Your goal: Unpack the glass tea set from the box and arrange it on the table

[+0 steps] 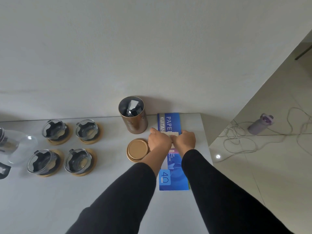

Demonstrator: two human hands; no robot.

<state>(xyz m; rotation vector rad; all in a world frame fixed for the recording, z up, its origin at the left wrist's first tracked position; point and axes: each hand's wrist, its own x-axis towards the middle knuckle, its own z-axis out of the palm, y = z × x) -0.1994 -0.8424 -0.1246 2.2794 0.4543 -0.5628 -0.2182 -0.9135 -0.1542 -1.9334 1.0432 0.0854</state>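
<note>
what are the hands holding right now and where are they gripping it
Both hands, left hand and right hand, pinch a small beige packet between them over the blue paper pack, each at one end. What the packet is cannot be told.

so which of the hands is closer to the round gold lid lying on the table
Left. The left hand sits right beside the gold lid, its wrist overlapping the lid's right edge in view. The right hand is further right, over the blue paper pack.

Four glass cups (67, 147) on round cork coasters (58, 141) stand upright in a two-by-two block, well left of the left hand (159, 141). Farther left still – at the frame's edge – a clear glass teapot (15, 147), only partly visible.
</note>
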